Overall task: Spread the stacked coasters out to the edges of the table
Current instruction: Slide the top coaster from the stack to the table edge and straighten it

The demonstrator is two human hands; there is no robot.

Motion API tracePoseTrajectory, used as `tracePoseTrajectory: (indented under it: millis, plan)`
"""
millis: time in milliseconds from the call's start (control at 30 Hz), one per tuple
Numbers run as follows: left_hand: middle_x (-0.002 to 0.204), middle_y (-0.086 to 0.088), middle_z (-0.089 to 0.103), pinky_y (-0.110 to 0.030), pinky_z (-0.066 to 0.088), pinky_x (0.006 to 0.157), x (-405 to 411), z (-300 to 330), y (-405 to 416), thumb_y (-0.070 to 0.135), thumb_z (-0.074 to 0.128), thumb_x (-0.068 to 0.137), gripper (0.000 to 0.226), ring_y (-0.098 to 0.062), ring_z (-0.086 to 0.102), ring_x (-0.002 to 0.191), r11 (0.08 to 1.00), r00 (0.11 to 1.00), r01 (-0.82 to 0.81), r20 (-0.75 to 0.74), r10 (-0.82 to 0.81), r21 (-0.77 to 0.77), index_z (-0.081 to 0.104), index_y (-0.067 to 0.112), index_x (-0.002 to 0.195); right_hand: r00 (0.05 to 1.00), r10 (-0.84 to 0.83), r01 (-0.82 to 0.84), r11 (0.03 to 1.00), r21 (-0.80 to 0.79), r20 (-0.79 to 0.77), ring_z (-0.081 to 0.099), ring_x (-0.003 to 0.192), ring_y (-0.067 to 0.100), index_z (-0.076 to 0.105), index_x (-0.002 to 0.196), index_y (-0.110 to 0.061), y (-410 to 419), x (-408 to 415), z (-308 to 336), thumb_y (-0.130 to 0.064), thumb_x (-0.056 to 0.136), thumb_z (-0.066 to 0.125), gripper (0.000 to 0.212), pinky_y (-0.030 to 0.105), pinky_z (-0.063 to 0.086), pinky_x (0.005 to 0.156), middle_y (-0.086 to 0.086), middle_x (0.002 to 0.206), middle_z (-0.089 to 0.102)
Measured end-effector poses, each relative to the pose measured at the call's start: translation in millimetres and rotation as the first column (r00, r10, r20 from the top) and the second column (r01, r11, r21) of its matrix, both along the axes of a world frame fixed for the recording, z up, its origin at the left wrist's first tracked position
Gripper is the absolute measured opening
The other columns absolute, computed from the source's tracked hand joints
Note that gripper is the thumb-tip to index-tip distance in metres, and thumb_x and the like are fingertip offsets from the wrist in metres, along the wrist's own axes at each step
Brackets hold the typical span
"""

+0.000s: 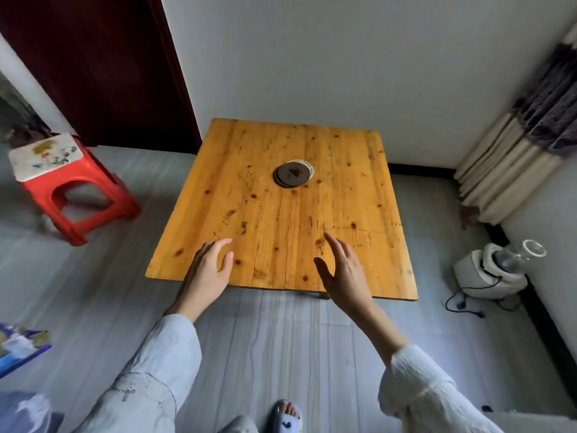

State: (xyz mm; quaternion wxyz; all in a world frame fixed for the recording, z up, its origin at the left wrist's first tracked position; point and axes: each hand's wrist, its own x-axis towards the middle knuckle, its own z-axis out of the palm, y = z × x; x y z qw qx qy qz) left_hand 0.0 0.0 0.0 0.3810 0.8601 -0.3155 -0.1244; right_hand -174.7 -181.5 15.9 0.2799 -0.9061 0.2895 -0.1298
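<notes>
A stack of round coasters (293,174) lies near the middle of a square wooden table (237,195); the top one is dark brown, and pale ones peek out underneath at the back. My left hand (209,269) hovers over the table's near left edge, fingers apart and holding nothing. Over the near edge further right, my right hand (342,270) reaches forward, also open and holding nothing. Both hands are well short of the stack.
A red plastic stool (79,195) with a patterned cushion stands on the floor to the left. At the right are a white appliance (493,270) with a cable and striped curtains (518,157). The table's far edge is close to a white wall. My slippered foot (287,417) is below.
</notes>
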Motion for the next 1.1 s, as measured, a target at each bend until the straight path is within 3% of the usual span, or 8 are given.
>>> tracePoseTrajectory:
  millis: [167,433,567,767,933,1100]
  plan:
    - [0.125,-0.009,0.052,-0.028,0.034,0.097,26,-22,-39,0.020,0.044,0.091,0.031,-0.023,0.047,0.118,0.999,0.999,-0.028,-0.041,0.030,0.041,0.049,0.015,0.121,0.997,0.037,-0.036,0.999,0.015,-0.075,0.043,0.130,0.022,0.026,0.145,-0.017,-39,38,-22,-0.030,0.093,0.050,0.058,0.036,0.043,0.104,0.008,0.144,0.043]
    - [0.135,-0.006,0.047,-0.025,0.030,0.102,79,-88,-97,0.022,0.044,0.091,0.035,-0.018,0.043,0.125,0.986,0.963,0.074,-0.267,-0.032,0.148,0.045,0.017,0.126,0.981,0.025,-0.017,0.999,0.042,-0.195,0.040,0.133,0.024,0.023,0.146,-0.019,-91,108,-69,-0.032,0.094,0.048,0.060,0.039,0.041,0.103,0.008,0.147,0.040]
    - [0.150,-0.003,0.028,-0.026,0.018,0.110,116,-113,-130,0.024,0.042,0.092,0.047,-0.017,0.025,0.138,0.960,0.937,0.174,-0.338,-0.092,0.219,0.030,0.021,0.137,0.950,0.035,-0.019,0.998,0.055,-0.309,0.038,0.134,0.025,0.022,0.146,-0.019,-114,155,-94,-0.034,0.094,0.047,0.060,0.041,0.040,0.106,0.008,0.148,0.038]
    - [0.156,0.006,0.003,-0.039,0.011,0.115,172,-141,-177,0.026,0.042,0.092,0.056,-0.017,0.005,0.142,0.884,0.895,0.295,-0.429,-0.123,0.362,0.016,0.029,0.141,0.900,0.087,-0.046,0.993,0.105,-0.428,0.037,0.134,0.026,0.019,0.146,-0.021,-145,216,-125,-0.035,0.094,0.045,0.059,0.043,0.040,0.107,0.008,0.149,0.035]
    - [0.153,0.005,-0.023,-0.057,-0.003,0.114,213,-174,-209,0.034,0.054,0.085,0.079,-0.023,-0.021,0.140,0.813,0.913,0.362,-0.351,-0.210,0.456,-0.002,0.038,0.140,0.877,0.111,-0.065,0.991,0.113,-0.467,0.032,0.137,0.028,0.021,0.146,-0.018,-189,254,-153,-0.032,0.095,0.045,0.059,0.043,0.035,0.110,0.011,0.150,0.034]
    - [0.143,0.001,-0.041,-0.066,-0.014,0.102,230,-207,-221,0.057,0.062,0.069,0.110,-0.025,-0.037,0.131,0.652,0.942,0.337,-0.247,-0.229,0.679,-0.030,0.045,0.128,0.851,0.123,-0.109,0.992,0.057,-0.511,0.014,0.145,0.030,0.019,0.146,-0.018,-235,298,-183,-0.029,0.095,0.046,0.059,0.047,0.024,0.116,0.012,0.156,0.022]
